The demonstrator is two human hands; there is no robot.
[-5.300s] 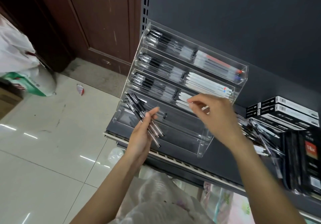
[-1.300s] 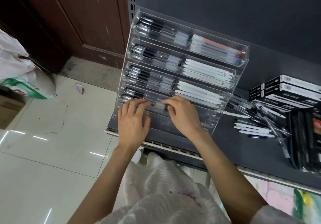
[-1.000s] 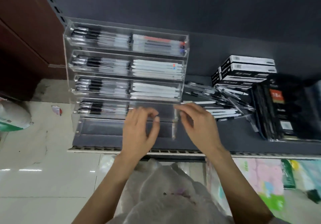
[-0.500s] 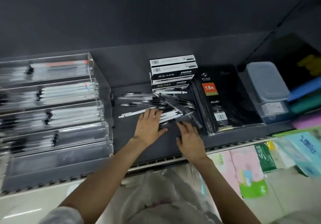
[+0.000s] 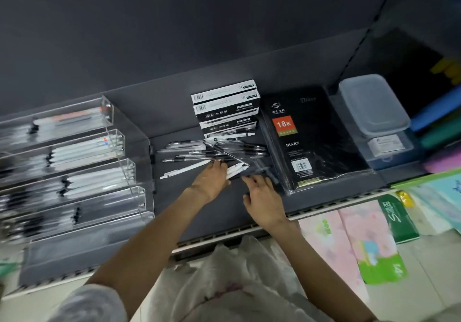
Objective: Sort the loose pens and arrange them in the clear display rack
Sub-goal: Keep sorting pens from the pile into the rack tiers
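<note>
The clear display rack (image 5: 129,144) stands at the left of the dark shelf, blurred, its tiers holding black and white pens. A pile of loose black and clear pens (image 5: 214,150) lies to its right, and one white pen (image 5: 184,170) lies apart at the pile's front. My left hand (image 5: 212,182) is over the pile's front edge, fingers curled down round a few white pens (image 5: 237,169) that stick out on its thumb side. My right hand (image 5: 262,197) lies just to the right with relaxed fingers, their tips touching dark pens near the wrapped diaries.
Stacked black-and-white pen boxes (image 5: 224,108) sit behind the pile. Wrapped black diaries (image 5: 314,142) lie to the right, then a lidded plastic container (image 5: 371,104). The shelf's front rail (image 5: 224,234) runs below my hands. Colourful packs (image 5: 361,241) lie on the lower level.
Both hands left the rack's lower tier and moved right to the loose pile. The view swung right with them. My left hand's fingers have curled onto the white pens.
</note>
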